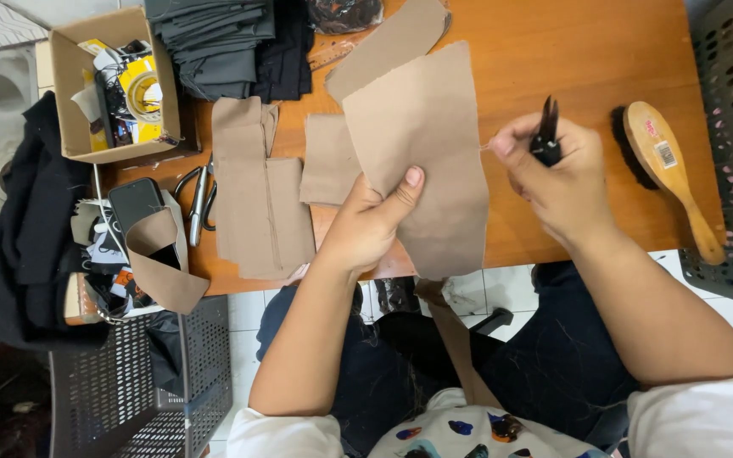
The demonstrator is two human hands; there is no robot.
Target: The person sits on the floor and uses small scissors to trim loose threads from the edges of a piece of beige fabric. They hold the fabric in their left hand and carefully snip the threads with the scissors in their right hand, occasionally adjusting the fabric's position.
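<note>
Left hand [366, 225]: pinches tan fabric piece [422, 161], long axis upright
Right hand [553, 174]: closed around black thread snips [545, 136]; a loose thread at the fabric's right edge

Your left hand [371, 222] is raised, thumb pressed forward in a pinch, forearm angling up from your lap. Your right hand [553, 170] is curled closed, knuckles up, with its forearm reaching in from the right.
</note>
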